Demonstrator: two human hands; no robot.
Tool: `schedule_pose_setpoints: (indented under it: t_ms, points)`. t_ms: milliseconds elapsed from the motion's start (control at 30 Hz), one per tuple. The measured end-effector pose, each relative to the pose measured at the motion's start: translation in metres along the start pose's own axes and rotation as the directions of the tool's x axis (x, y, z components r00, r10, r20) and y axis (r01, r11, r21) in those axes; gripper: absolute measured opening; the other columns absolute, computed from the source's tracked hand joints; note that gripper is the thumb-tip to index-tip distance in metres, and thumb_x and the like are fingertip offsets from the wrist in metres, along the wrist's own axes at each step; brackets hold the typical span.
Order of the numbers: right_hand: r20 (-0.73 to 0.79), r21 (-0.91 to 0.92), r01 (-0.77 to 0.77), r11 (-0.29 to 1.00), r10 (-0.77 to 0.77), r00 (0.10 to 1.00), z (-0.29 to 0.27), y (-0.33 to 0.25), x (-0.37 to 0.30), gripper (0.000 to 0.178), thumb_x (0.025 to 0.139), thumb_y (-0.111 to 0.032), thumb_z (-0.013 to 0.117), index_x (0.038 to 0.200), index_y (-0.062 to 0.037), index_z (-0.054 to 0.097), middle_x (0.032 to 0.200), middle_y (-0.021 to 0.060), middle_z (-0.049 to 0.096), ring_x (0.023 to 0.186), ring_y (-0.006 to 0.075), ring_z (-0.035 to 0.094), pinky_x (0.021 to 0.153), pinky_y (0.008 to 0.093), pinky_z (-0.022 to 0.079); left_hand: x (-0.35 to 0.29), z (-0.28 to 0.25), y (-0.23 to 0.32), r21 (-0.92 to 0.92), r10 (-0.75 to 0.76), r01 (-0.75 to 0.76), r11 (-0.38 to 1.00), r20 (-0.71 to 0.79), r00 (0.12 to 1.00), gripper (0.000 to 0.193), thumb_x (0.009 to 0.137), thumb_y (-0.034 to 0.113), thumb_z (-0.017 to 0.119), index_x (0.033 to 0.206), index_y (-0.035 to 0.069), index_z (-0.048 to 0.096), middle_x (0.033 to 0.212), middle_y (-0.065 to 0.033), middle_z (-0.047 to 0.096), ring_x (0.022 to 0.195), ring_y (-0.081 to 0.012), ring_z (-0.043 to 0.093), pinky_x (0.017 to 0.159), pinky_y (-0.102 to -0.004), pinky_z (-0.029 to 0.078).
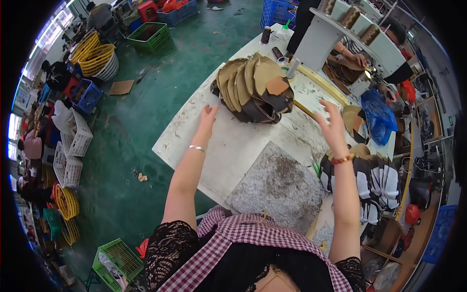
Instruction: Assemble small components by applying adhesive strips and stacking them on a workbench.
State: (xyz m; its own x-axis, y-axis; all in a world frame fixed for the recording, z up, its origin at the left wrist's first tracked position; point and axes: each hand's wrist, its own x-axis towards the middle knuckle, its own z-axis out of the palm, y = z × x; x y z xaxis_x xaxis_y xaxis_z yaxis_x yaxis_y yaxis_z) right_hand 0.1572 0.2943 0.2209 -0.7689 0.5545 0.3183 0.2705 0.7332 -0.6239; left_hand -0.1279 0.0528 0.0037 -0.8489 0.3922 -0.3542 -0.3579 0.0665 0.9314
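A big stack of tan and dark brown leather shoe pieces (254,88) lies fanned out on the white worktable (204,131). My left hand (207,118) reaches toward the stack's near left side, fingers apart, holding nothing; a thin bangle sits on that wrist. My right hand (332,124) is raised to the right of the stack with fingers spread and empty, a red bead bracelet on the wrist. A grey stone slab (277,187) lies on the table right in front of me.
Black-and-white shoe pieces (377,182) are piled at my right. A blue plastic bag (378,116) and thread spools stand beyond. Another person (389,53) works at the far right. Plastic baskets and crates (97,61) ring the green floor on the left.
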Motion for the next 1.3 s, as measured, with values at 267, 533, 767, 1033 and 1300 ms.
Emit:
schedule_pose_setpoints:
  t_ms: [267, 533, 767, 1033, 1300]
  points:
    - [0.088, 0.088, -0.172, 0.981, 0.164, 0.982, 0.148, 0.075, 0.065, 0.064, 0.079, -0.034, 0.066, 0.128, -0.0013, 0.041, 0.126, 0.0197, 0.045, 0.116, 0.03, 0.045, 0.098, 0.0347, 0.036, 0.098, 0.023, 0.016, -0.141, -0.207, 0.302, 0.943, 0.462, 0.862, 0.09, 0.08, 0.058, 0.055, 0.143, 0.014, 0.009, 0.14, -0.0135, 0.031, 0.123, -0.0288, 0.037, 0.097, -0.0467, 0.034]
    - [0.423, 0.504, -0.514, 0.694, 0.321, 0.847, 0.171, 0.018, 0.052, 0.057, 0.083, -0.032, 0.062, 0.126, -0.0008, 0.043, 0.119, 0.0185, 0.052, 0.109, 0.0247, 0.051, 0.092, 0.0329, 0.04, 0.067, 0.042, 0.034, -0.47, -0.105, 0.357, 0.807, 0.482, 0.87, 0.059, 0.092, 0.051, 0.037, 0.138, 0.014, 0.031, 0.137, -0.0028, 0.041, 0.124, -0.0192, 0.041, 0.103, -0.0376, 0.035]
    - [0.476, 0.207, -0.489, 0.847, 0.35, 0.807, 0.164, -0.058, -0.053, 0.065, 0.082, -0.047, 0.057, 0.13, -0.0079, 0.042, 0.122, 0.0314, 0.04, 0.115, 0.0436, 0.042, 0.097, 0.0422, 0.037, -0.063, -0.008, 0.055, -0.416, 0.027, 0.225, 0.881, 0.519, 0.854, 0.051, 0.096, 0.035, 0.036, 0.14, 0.012, 0.026, 0.14, -0.0053, 0.036, 0.127, -0.0213, 0.037, 0.105, -0.0374, 0.033]
    - [0.306, -0.043, -0.117, 0.992, 0.125, 0.944, 0.144, -0.104, -0.124, 0.04, 0.086, -0.036, 0.053, 0.106, -0.0013, 0.056, 0.108, 0.018, 0.052, 0.095, 0.0357, 0.052, 0.079, 0.0416, 0.043, -0.099, -0.165, -0.046, -0.103, -0.406, 0.441, 0.891, 0.25, 0.879, 0.053, 0.093, 0.035, 0.043, 0.137, 0.009, 0.029, 0.132, -0.0065, 0.043, 0.119, -0.0205, 0.041, 0.095, -0.0355, 0.039]
    - [0.035, 0.419, -0.164, 0.893, 0.165, 0.986, 0.06, -0.118, -0.141, 0.027, 0.089, -0.019, 0.048, 0.102, 0.0022, 0.059, 0.086, 0.0157, 0.055, 0.077, 0.0316, 0.055, 0.07, 0.0351, 0.044, -0.168, -0.164, 0.059, 0.226, 0.102, -0.066, 0.972, -0.151, 0.983, 0.046, 0.091, 0.026, 0.053, 0.13, 0.005, 0.04, 0.117, -0.0101, 0.055, 0.102, -0.0168, 0.053, 0.087, -0.0288, 0.042]
